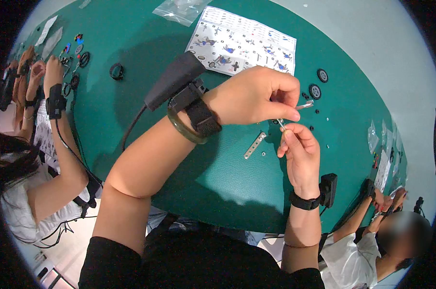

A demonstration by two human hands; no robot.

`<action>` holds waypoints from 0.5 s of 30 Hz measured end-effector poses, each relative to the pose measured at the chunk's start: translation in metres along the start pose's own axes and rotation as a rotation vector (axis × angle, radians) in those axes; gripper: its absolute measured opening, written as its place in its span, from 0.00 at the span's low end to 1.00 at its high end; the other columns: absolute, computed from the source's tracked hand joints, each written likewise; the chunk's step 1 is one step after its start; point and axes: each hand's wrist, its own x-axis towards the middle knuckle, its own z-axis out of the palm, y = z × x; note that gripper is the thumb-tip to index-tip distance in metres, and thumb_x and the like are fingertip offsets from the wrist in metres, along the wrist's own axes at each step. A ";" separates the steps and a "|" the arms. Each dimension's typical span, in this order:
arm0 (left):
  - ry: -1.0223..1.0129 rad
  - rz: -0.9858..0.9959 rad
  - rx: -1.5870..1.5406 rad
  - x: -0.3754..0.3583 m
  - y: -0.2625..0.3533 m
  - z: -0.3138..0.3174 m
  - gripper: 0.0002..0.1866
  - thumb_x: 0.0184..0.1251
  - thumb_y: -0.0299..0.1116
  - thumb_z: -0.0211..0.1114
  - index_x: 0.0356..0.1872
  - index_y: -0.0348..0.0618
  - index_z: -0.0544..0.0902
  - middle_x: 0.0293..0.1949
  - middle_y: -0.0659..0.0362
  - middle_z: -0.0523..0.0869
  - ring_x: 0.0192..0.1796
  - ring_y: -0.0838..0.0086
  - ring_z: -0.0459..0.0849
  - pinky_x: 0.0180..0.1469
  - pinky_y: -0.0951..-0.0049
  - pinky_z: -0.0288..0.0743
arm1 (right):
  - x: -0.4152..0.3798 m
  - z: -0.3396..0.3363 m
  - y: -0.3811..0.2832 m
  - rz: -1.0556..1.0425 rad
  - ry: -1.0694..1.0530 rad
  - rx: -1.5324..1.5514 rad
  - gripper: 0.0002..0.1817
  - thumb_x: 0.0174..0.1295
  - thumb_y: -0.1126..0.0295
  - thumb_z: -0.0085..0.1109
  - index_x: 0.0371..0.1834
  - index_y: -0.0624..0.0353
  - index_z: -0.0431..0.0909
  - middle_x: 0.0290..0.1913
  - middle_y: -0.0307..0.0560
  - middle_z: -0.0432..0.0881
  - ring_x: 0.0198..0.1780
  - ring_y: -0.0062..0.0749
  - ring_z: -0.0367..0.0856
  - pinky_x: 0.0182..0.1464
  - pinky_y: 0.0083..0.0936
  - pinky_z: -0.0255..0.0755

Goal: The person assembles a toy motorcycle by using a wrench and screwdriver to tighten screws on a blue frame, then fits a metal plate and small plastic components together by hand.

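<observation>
My left hand (pixel 266 94) reaches across the green table, thumb and forefinger closed in a pinch. A shiny silver metal piece (pixel 305 104) juts out past these fingers on the right. Just below, my right hand (pixel 302 151) is closed, its thumb and forefinger holding a thin silver rod (pixel 281 124) that points up toward my left fingertips. What kind of part the rod is I cannot tell. Left of my right hand lies a perforated metal strip (pixel 255 145), with a small nut (pixel 263 154) beside it.
A printed instruction sheet (pixel 242 41) lies beyond my hands, a plastic bag (pixel 181 10) at its upper left. Two black wheels (pixel 315 91) and several tiny parts are on the right. A black ring (pixel 116 71) lies left. People work at both sides, loose parts before them.
</observation>
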 end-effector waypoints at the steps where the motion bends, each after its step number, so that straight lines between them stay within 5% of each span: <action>1: -0.010 -0.021 -0.007 0.000 0.000 0.000 0.08 0.56 0.31 0.67 0.25 0.38 0.77 0.25 0.62 0.80 0.30 0.82 0.77 0.34 0.80 0.71 | 0.000 0.001 0.000 -0.002 0.007 0.003 0.06 0.63 0.74 0.52 0.40 0.63 0.76 0.29 0.37 0.76 0.25 0.16 0.71 0.28 0.16 0.70; 15: 0.094 -0.142 -0.223 -0.004 -0.001 0.008 0.08 0.55 0.28 0.67 0.32 0.37 0.78 0.30 0.60 0.84 0.37 0.79 0.82 0.40 0.80 0.75 | -0.001 0.000 0.001 -0.005 0.001 0.018 0.06 0.63 0.75 0.52 0.40 0.63 0.76 0.31 0.38 0.76 0.25 0.16 0.71 0.28 0.16 0.70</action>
